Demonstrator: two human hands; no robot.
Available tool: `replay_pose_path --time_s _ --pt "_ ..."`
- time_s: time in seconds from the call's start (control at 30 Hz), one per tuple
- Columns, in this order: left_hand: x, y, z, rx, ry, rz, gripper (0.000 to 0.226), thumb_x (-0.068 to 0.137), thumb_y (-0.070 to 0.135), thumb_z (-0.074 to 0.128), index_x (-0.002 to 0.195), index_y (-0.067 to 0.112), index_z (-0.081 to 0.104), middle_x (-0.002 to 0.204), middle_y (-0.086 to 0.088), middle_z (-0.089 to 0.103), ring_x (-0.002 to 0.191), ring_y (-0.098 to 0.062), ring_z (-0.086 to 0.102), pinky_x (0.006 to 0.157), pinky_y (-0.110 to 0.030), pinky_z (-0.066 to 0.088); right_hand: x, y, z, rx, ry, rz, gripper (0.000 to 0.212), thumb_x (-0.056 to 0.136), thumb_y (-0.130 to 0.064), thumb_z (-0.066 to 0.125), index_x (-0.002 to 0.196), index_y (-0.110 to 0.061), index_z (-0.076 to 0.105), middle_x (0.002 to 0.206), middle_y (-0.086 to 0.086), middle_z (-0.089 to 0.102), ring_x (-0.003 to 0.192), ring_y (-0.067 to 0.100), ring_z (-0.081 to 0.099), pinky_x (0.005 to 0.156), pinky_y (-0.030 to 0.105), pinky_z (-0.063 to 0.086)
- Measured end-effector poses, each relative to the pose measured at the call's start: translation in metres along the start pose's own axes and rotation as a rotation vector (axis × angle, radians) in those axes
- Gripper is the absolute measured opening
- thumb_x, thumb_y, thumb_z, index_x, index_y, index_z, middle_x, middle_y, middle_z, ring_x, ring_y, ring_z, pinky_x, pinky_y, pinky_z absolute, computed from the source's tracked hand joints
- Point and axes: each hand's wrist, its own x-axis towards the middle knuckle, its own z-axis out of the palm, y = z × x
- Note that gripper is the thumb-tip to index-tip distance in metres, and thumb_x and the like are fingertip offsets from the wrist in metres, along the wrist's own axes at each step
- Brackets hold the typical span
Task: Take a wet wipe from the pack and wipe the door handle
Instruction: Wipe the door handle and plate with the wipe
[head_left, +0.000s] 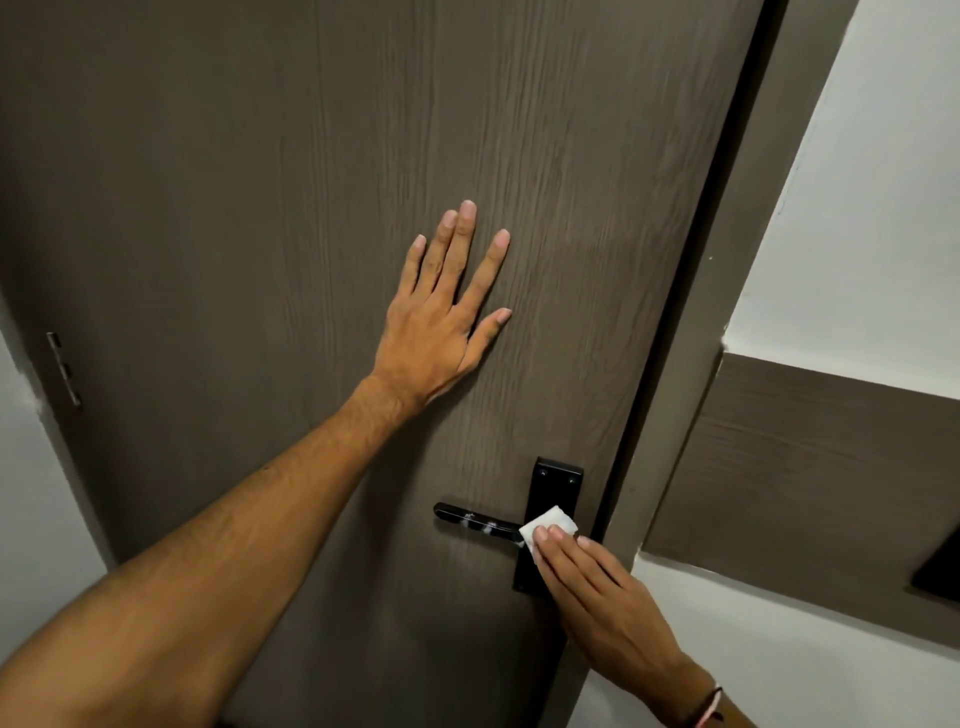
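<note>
A black lever door handle (470, 519) on a black backplate (555, 480) is fixed to the dark brown wooden door (260, 208). White smears show on the lever. My right hand (597, 582) presses a folded white wet wipe (551, 521) against the backplate where the lever joins it. My left hand (441, 317) lies flat on the door above the handle, fingers spread, holding nothing. The pack of wipes is not in view.
The door frame (717, 312) runs down the right side of the door. Beyond it is a white wall with a brown panel (810, 467) and a dark object (943, 571) at the right edge. A metal hinge (65, 369) shows at the door's left edge.
</note>
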Motion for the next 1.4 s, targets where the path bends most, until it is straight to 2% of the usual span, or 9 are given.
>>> replay_pose_path --time_s 0.13,0.27,0.47,0.67,0.87,0.97,1.1,1.27,1.4 --pt "0.001 0.0 0.0 -0.02 0.047 0.011 0.069 0.11 0.056 0.026 0.166 0.017 0.012 0.17 -0.025 0.022 0.16 -0.038 0.019 0.133 -0.054 0.019 -0.001 -0.001 -0.008 -0.03 -0.066 -0.007 0.095 0.072 -0.023 0.086 0.152 -0.011 0.037 0.161 0.009 0.032 0.148 0.027 0.034 0.113 0.048 0.03" --pt "0.005 0.01 0.001 -0.04 0.118 0.038 0.067 0.109 0.055 0.025 0.164 0.016 0.02 0.168 -0.026 0.028 0.158 -0.039 0.023 0.132 -0.054 0.019 0.005 -0.007 -0.013 -0.145 -0.002 -0.051 0.081 0.081 -0.022 0.069 0.155 -0.012 0.035 0.163 0.007 0.03 0.151 0.026 0.022 0.116 0.051 0.018" --pt "-0.017 0.001 0.033 -0.04 0.144 -0.031 0.064 0.107 0.049 0.027 0.161 0.014 0.03 0.163 -0.03 0.036 0.155 -0.041 0.03 0.13 -0.055 0.023 0.062 -0.03 0.015 -0.204 -0.154 -0.153 0.071 0.086 -0.037 0.07 0.148 -0.011 0.046 0.155 0.009 0.049 0.143 0.025 0.046 0.115 0.049 0.027" --pt "0.0 0.004 0.03 -0.054 0.191 -0.035 0.063 0.106 0.046 0.027 0.159 0.013 0.033 0.162 -0.03 0.038 0.154 -0.041 0.032 0.128 -0.058 0.026 0.01 0.01 -0.002 -0.415 -0.005 -0.151 0.073 0.09 -0.005 0.052 0.158 -0.001 0.025 0.168 0.023 0.015 0.155 0.04 0.011 0.117 0.06 0.013" --pt "-0.01 0.008 0.031 -0.079 0.19 -0.075 0.063 0.106 0.047 0.025 0.157 0.011 0.037 0.161 -0.03 0.039 0.154 -0.042 0.033 0.128 -0.059 0.027 0.053 -0.015 0.008 -0.392 0.079 -0.223 0.055 0.099 -0.011 0.043 0.153 -0.003 0.037 0.157 0.021 0.042 0.149 0.036 0.031 0.117 0.051 0.028" --pt "-0.008 0.006 0.034 -0.089 0.207 -0.069 0.064 0.107 0.048 0.023 0.157 0.012 0.036 0.161 -0.031 0.039 0.153 -0.042 0.032 0.128 -0.058 0.026 0.094 -0.033 0.011 -0.194 0.168 -0.196 0.047 0.101 -0.015 0.056 0.146 -0.003 0.05 0.153 0.015 0.052 0.143 0.029 0.046 0.118 0.044 0.034" --pt "-0.007 0.004 0.036 -0.083 0.216 -0.061 0.063 0.106 0.047 0.026 0.158 0.012 0.036 0.161 -0.03 0.039 0.154 -0.041 0.031 0.13 -0.055 0.022 0.079 -0.022 0.007 -0.221 0.133 -0.178 0.054 0.1 -0.018 0.059 0.15 -0.002 0.044 0.153 0.018 0.05 0.141 0.031 0.048 0.116 0.047 0.035" --pt "-0.008 0.004 0.036 -0.062 0.212 -0.061 0.063 0.106 0.046 0.027 0.157 0.012 0.038 0.162 -0.029 0.039 0.154 -0.04 0.031 0.13 -0.055 0.022 0.017 0.022 -0.005 -0.436 0.029 -0.227 0.069 0.092 -0.002 0.039 0.157 0.006 0.018 0.165 0.033 0.007 0.153 0.046 0.009 0.115 0.059 0.019" --pt "-0.008 0.005 0.035 -0.067 0.209 -0.066 0.063 0.105 0.045 0.029 0.157 0.012 0.037 0.162 -0.03 0.038 0.154 -0.04 0.031 0.13 -0.055 0.023 0.045 0.002 0.004 -0.438 0.059 -0.257 0.064 0.097 -0.011 0.053 0.155 0.004 0.03 0.162 0.031 0.025 0.149 0.044 0.029 0.117 0.053 0.03"
